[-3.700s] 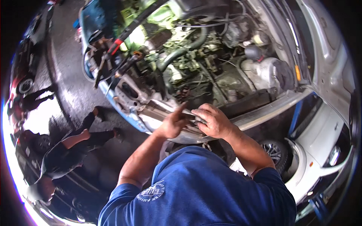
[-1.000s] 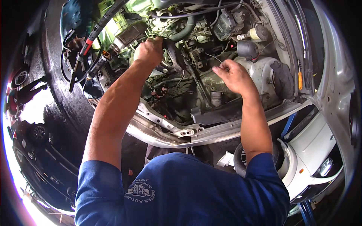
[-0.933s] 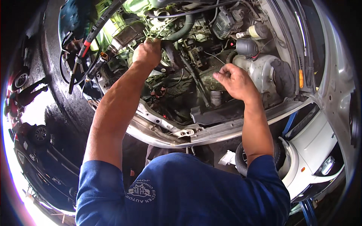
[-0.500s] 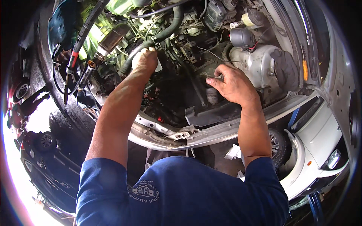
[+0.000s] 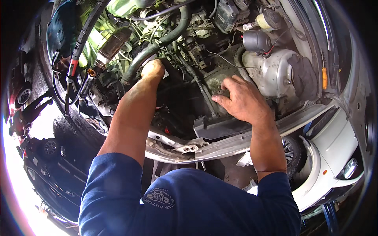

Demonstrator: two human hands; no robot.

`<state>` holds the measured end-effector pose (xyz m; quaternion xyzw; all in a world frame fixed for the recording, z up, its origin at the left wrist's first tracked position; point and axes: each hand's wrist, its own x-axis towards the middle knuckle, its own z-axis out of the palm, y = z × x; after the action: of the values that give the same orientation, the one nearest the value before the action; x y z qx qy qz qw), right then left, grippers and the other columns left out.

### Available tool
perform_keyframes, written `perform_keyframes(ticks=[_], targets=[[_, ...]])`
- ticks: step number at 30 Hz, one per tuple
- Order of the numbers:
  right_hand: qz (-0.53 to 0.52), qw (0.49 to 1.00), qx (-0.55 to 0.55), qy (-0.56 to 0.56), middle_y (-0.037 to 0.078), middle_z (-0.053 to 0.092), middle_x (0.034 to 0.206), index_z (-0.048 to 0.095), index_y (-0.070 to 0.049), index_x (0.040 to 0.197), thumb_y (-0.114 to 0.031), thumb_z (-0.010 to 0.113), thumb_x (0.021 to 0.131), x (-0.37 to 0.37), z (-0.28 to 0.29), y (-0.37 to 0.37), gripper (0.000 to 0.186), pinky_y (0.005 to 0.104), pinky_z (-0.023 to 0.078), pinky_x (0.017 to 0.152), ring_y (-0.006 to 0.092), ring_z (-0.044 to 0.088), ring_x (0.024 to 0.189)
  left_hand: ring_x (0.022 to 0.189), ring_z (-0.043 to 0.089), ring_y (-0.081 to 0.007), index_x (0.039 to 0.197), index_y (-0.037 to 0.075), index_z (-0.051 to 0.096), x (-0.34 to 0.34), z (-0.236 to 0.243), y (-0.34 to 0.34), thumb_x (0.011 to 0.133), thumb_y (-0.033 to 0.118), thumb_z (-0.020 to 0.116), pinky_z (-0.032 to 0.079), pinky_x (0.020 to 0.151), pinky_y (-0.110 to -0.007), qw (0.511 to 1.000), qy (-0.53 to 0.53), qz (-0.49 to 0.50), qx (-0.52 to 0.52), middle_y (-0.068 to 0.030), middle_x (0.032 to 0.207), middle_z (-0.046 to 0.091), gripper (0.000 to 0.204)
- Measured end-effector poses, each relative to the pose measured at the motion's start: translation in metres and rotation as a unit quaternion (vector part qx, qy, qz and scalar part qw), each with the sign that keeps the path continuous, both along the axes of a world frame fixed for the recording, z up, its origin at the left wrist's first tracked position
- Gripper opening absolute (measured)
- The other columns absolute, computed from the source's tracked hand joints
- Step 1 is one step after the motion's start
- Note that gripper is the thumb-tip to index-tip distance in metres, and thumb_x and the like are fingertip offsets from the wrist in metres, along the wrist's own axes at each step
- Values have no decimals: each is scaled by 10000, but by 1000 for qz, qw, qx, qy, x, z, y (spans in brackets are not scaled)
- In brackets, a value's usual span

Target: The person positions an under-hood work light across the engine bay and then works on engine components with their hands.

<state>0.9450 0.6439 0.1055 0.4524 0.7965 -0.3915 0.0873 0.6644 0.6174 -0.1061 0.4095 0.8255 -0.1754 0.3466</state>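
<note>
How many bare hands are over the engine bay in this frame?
2: the left hand beside the thick dark hose, its fingertips hidden; the right hand near the rounded silver housing.

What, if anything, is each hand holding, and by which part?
The right hand holds nothing visible; its thumb and fingers are apart. For the left hand it cannot be told: its fingers are mostly hidden beside the thick hose.
</note>
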Motion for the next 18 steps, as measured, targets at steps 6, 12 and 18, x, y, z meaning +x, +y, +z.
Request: perform_keyframes(ticks=[6, 12, 18], targets=[[-4, 1000, 3, 2, 181, 602, 907, 574, 11, 893, -312, 712, 812, 1, 0, 0, 360, 457, 487, 754, 372, 606, 865, 1082, 619, -355, 1091, 39, 674, -9, -26, 8, 869, 131, 501, 496, 906, -450, 998, -37, -34, 27, -217, 1146, 639, 296], [-2, 1000, -1, -2, 179, 601, 902, 580, 9, 907, -311, 710, 813, -1, -1, 2, 358, 462, 491, 735, 372, 609, 844, 1049, 631, -362, 1131, 40, 635, -16, -54, 11, 825, 112, 545, 508, 875, -444, 995, -43, -63, 62, -238, 1090, 650, 328], [-4, 1000, 15, 2, 173, 597, 895, 578, 9, 909, -300, 709, 812, 2, -4, 2, 349, 464, 487, 726, 381, 602, 839, 1025, 638, -367, 1135, 118, 661, -10, -59, 13, 747, 1, 579, 524, 843, -435, 993, -60, -95, -35, -212, 1105, 651, 413]])
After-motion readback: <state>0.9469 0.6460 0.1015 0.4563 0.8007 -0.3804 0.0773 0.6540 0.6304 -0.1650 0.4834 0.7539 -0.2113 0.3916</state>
